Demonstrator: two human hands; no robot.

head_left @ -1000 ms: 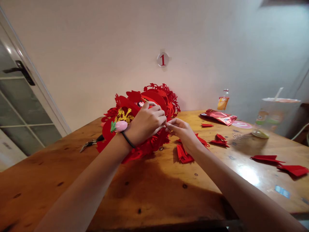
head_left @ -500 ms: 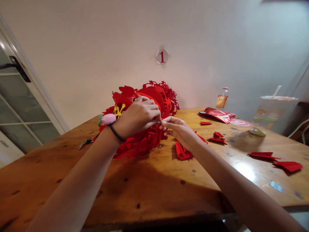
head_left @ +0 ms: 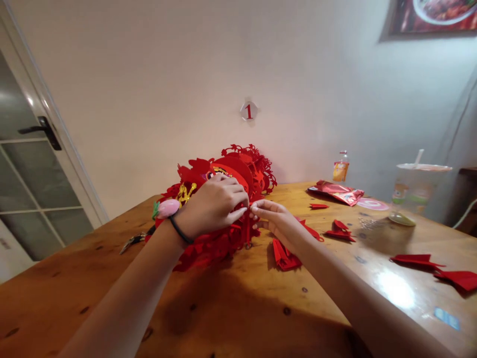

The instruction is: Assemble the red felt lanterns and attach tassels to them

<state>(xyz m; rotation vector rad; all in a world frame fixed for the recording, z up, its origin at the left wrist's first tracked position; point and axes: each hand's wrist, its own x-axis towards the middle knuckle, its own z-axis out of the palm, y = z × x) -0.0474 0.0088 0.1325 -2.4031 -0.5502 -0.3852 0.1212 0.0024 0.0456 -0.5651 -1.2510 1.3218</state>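
Partly behind fingers (head_left: 237,195), red decoration (head_left: 239,169)

Bare left hand (head_left: 214,205) was at frilly red cut-out ornament (head_left: 238,169), bare right hand (head_left: 276,218) close by at ornament's three o'clock. Folded red piece (head_left: 285,256) lay at four, metal-tipped black-handled tool (head_left: 133,240) at eight.

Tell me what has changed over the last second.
The left hand and right hand have both shifted slightly left at the red decoration; no new grip or release can be made out. The view has tilted up, showing more of the framed picture. The loose red pieces, foil bag, bottle and cup stayed put.
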